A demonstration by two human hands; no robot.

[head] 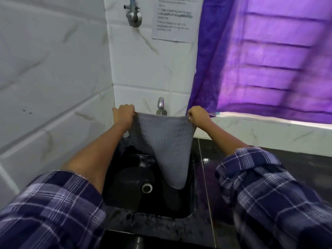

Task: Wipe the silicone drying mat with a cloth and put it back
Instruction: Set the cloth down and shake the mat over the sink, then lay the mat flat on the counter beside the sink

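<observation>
A grey textured silicone drying mat (164, 142) hangs above the black sink (129, 178), held up by its two top corners. My left hand (124, 114) grips the top left corner and my right hand (197, 115) grips the top right corner. The mat sags between the hands and narrows to a point just above the sink's drain (147, 188). No cloth is in view.
A small chrome tap (161, 106) stands behind the mat at the wall. A second tap (133, 14) and a printed paper sheet (175, 17) are higher on the white tiled wall. A purple curtain (260, 56) hangs at right above the dark countertop (296, 162).
</observation>
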